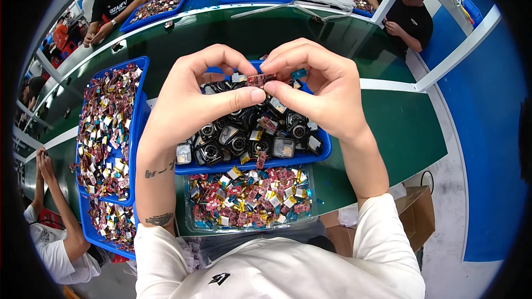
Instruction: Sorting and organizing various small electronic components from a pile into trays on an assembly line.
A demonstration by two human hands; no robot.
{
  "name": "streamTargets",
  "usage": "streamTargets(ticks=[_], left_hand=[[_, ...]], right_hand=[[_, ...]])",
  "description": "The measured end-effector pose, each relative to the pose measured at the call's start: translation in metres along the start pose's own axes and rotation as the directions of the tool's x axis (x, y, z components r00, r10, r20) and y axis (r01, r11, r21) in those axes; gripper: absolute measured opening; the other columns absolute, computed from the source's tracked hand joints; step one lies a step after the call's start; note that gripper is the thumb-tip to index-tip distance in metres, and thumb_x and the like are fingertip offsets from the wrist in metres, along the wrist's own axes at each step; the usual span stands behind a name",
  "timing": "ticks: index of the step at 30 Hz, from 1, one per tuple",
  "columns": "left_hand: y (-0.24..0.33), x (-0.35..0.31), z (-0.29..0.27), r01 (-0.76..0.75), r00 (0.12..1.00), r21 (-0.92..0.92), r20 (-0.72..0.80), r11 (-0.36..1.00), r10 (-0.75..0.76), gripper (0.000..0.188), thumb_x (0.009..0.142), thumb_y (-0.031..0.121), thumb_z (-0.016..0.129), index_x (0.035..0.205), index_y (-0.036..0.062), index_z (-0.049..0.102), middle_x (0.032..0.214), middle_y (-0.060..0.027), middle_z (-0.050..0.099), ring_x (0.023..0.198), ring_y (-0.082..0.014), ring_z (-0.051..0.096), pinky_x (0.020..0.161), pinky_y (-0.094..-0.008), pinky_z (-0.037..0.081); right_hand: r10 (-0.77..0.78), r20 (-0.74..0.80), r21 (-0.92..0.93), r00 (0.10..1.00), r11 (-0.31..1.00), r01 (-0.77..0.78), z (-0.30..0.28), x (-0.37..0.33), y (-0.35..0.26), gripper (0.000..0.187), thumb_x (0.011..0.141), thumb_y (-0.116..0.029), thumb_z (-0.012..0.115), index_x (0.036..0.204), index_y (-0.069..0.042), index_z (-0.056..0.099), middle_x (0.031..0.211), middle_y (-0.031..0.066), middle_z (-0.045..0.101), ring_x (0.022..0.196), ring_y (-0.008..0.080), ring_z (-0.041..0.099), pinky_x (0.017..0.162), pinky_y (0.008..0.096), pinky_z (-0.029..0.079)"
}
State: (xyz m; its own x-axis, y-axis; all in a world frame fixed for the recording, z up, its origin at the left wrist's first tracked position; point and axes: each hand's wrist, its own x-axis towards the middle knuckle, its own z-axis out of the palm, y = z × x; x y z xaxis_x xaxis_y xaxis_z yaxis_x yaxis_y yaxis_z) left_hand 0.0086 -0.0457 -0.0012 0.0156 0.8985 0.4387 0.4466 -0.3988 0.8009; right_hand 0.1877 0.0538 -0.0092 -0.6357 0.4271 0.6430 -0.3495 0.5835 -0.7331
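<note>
A small red circuit board (258, 80) is held up in front of me between the fingertips of both hands. My left hand (213, 80) pinches its left end with thumb and forefinger. The thumb and fingers of my right hand (321, 80) close on its right end, and a teal piece (298, 73) shows beside those fingers. Below my hands, a blue tray (326, 152) holds many black smartwatch cases (237, 143), with a few red boards lying among them. Nearer to me, a clear plastic tray (311, 210) is full of loose red boards with white and yellow parts (252, 196).
Stacked blue trays (145, 77) of similar boards stand at my left on the green table (396, 116). White metal bars (382, 84) cross the bench. Co-workers (413, 19) sit on its far side and at the left. A cardboard box (418, 218) is at the lower right.
</note>
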Motion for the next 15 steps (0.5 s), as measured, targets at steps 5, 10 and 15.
streamTargets(ticks=[5, 10, 15], left_hand=[[-0.007, -0.001, -0.004, 0.019, 0.998, -0.290, -0.049, 0.957, -0.034, 0.014, 0.080, 0.002, 0.069, 0.081, 0.0028, 0.055, 0.093, -0.0071, 0.061, 0.088, -0.0119, 0.057, 0.080, -0.0263, 0.046], [-0.003, -0.003, -0.003, 0.017, 1.000, -0.227, 0.004, 0.974, -0.016, 0.016, 0.079, -0.001, 0.066, 0.080, 0.0032, 0.051, 0.089, -0.0088, 0.062, 0.086, -0.0119, 0.059, 0.083, -0.0291, 0.049], [0.008, -0.001, 0.006, 0.067, 0.992, -0.204, -0.089, 0.977, -0.087, 0.019, 0.077, 0.000, 0.070, 0.091, 0.0002, 0.058, 0.084, -0.0029, 0.063, 0.080, -0.0090, 0.058, 0.077, -0.0234, 0.048]], right_hand=[[0.104, 0.048, 0.071, 0.993, 0.992, -0.107, -0.008, 0.000, -0.002, 0.019, 0.081, -0.001, 0.067, 0.099, 0.004, 0.066, 0.092, 0.0089, 0.067, 0.081, 0.0116, 0.065, 0.069, 0.0225, 0.052], [0.181, 0.023, 0.094, 0.983, 0.979, -0.182, -0.011, 0.000, -0.001, 0.017, 0.083, -0.003, 0.067, 0.097, 0.005, 0.068, 0.084, 0.0085, 0.068, 0.074, 0.0102, 0.064, 0.065, 0.0208, 0.052], [0.118, -0.021, -0.027, 0.993, 0.993, -0.118, -0.009, 0.001, 0.002, 0.013, 0.080, -0.006, 0.072, 0.089, 0.003, 0.070, 0.080, 0.0074, 0.069, 0.071, 0.0085, 0.064, 0.064, 0.0200, 0.051]])
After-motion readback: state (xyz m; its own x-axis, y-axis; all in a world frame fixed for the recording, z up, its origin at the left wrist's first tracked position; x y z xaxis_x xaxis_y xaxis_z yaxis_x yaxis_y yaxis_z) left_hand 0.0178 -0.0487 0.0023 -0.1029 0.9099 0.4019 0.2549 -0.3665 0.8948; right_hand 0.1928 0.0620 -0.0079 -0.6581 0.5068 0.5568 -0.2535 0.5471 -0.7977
